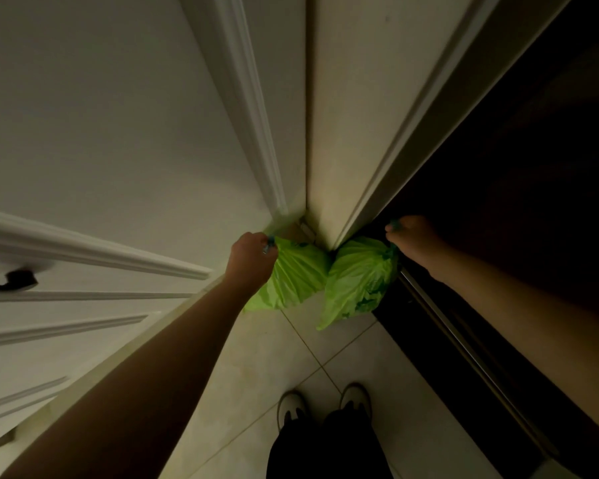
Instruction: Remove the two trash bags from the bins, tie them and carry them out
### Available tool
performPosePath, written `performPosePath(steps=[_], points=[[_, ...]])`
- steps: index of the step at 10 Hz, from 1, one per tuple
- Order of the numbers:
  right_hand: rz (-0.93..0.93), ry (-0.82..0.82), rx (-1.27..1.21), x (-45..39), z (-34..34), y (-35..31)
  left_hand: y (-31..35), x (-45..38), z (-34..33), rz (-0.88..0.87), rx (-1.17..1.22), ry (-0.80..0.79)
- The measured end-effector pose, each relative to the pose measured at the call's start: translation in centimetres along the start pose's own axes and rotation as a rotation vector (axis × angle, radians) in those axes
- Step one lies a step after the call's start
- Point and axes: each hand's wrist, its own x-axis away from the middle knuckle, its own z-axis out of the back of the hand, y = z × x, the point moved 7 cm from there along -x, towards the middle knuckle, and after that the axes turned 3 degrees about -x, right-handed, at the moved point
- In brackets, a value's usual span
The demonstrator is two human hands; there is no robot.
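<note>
Two bright green trash bags sit on the tiled floor at the foot of a white wall corner. My left hand (253, 259) grips the gathered top of the left bag (293, 276). My right hand (414, 238) grips the top of the right bag (358, 278), which lies at the edge of a dark doorway. Both arms reach forward and down. The bags touch each other at the corner. Their bottoms rest on the tiles or hang just above them; I cannot tell which.
A white panelled door (83, 167) with a dark handle (13, 281) stands at my left. A dark opening (533, 202) with a metal threshold strip (464, 350) runs along my right. My two shoes (322, 406) stand on beige floor tiles (256, 375).
</note>
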Motion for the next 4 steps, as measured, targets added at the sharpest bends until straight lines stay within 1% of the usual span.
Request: performPosePath(steps=[1, 2, 4], points=[[0.043, 0.077, 0.126, 0.1, 1.1, 0.6, -0.8, 0.3, 0.1, 0.017, 0.013, 0.013], [0.043, 0.113, 0.156, 0.6, 1.9, 1.0, -1.3, 0.7, 0.5, 0.033, 0.054, 0.029], [0.034, 0.174, 0.153, 3.3, 3.6, 0.4, -1.5, 2.6, 2.1, -0.004, 0.134, 0.044]])
